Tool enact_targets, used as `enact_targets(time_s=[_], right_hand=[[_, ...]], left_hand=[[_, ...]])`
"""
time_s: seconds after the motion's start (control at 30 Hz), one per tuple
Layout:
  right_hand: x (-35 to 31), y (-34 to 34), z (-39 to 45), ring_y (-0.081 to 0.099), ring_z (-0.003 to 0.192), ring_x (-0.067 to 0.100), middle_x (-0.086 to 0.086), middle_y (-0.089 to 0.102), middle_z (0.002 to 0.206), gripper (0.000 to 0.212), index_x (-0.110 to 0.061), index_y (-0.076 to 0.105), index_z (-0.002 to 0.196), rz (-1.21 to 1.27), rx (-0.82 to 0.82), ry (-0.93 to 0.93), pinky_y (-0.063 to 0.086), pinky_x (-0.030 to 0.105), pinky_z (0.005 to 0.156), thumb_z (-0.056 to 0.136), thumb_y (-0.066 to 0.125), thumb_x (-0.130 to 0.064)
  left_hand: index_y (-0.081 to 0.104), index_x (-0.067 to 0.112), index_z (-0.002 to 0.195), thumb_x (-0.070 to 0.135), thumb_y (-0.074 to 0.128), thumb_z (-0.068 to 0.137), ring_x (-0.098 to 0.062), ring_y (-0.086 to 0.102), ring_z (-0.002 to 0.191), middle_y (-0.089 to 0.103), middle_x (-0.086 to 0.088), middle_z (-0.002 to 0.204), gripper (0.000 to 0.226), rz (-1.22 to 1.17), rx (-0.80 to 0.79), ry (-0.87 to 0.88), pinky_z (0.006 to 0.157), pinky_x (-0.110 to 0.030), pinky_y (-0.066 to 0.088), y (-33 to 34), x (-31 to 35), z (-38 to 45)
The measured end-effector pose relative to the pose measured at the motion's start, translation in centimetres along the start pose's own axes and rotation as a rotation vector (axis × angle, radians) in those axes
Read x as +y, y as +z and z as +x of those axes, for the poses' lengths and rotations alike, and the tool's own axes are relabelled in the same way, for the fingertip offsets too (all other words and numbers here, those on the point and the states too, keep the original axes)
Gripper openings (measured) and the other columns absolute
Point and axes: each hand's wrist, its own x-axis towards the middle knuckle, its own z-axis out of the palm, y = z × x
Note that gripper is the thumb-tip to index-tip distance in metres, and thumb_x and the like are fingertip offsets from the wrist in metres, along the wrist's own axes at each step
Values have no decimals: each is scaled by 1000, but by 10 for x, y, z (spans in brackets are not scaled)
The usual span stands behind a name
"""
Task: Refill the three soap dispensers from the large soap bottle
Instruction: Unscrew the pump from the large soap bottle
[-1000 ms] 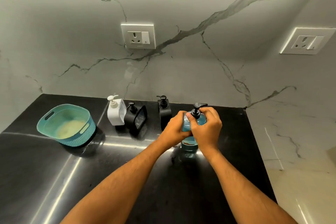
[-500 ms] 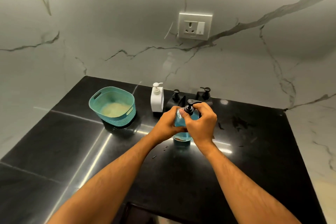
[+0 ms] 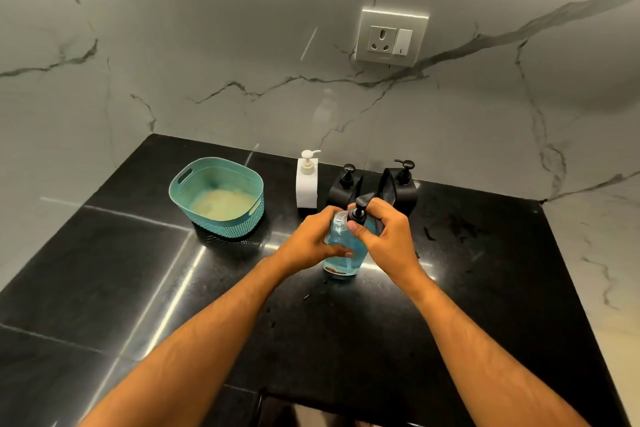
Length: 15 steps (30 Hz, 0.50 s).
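A clear bottle of blue soap (image 3: 341, 262) with a black pump top (image 3: 358, 211) stands on the black counter (image 3: 485, 288). My left hand (image 3: 311, 243) grips its body from the left. My right hand (image 3: 384, 236) pinches the black pump collar at its top. Behind it, along the wall, stand a white dispenser (image 3: 307, 182) and two black dispensers (image 3: 343, 185) (image 3: 403, 184), all upright with their pumps on.
A teal basket (image 3: 216, 199) with something pale inside sits on the counter to the left. A wall socket (image 3: 391, 38) is on the marble wall above the dispensers. The counter's front edge runs along the bottom of the view.
The view has swung left and down, so the dispensers and basket appear further right. Both hands stay on the blue soap bottle, the right one still at the pump.
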Motion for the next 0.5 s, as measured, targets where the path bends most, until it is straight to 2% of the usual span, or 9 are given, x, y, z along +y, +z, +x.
enact_targets(time_s=[0.1,0.17,0.23,0.33,0.43,0.5], right_hand=[[-1,-8,3,65,103,14,3,65,107,35,-7,67,112,-39,-51,-7,58,37,91,82,85,-15],[-3,-10,4,63,97,9,-2,62,103,45,-12,66,107,-104,21,-24,56,22,85,73,92,-26],[-4,-9,4,61,90,7,-5,62,97,48,-17,65,101,-151,93,-23,52,15,78,68,95,-33],[-6,-5,4,61,87,10,-5,64,93,42,-15,67,97,-182,159,8,52,16,75,68,96,-25],[-5,-8,5,66,95,14,-3,69,99,37,-10,74,105,-138,137,-7,58,29,84,72,90,-5],[-4,-13,4,66,102,14,-6,68,105,42,-11,74,113,-113,91,-7,57,28,90,74,86,0]], left_hand=[[55,18,129,26,92,76,-6,69,107,69,6,117,65,-28,28,-7,86,-25,59,2,-1,-2],[55,20,129,25,91,77,-6,69,108,69,7,117,63,-62,52,-24,87,-25,60,5,-2,-4],[56,22,130,25,91,78,-3,68,110,68,10,118,63,-88,73,-43,85,-19,59,10,-3,-5],[56,23,130,26,91,77,0,68,109,69,14,117,64,-107,95,-52,82,-15,57,14,0,-4],[56,31,128,27,92,76,1,68,109,68,22,117,63,-134,106,-57,83,-15,57,17,3,-1],[56,32,129,26,91,77,-2,68,111,68,22,118,64,-145,112,-57,87,-18,58,19,3,0]])
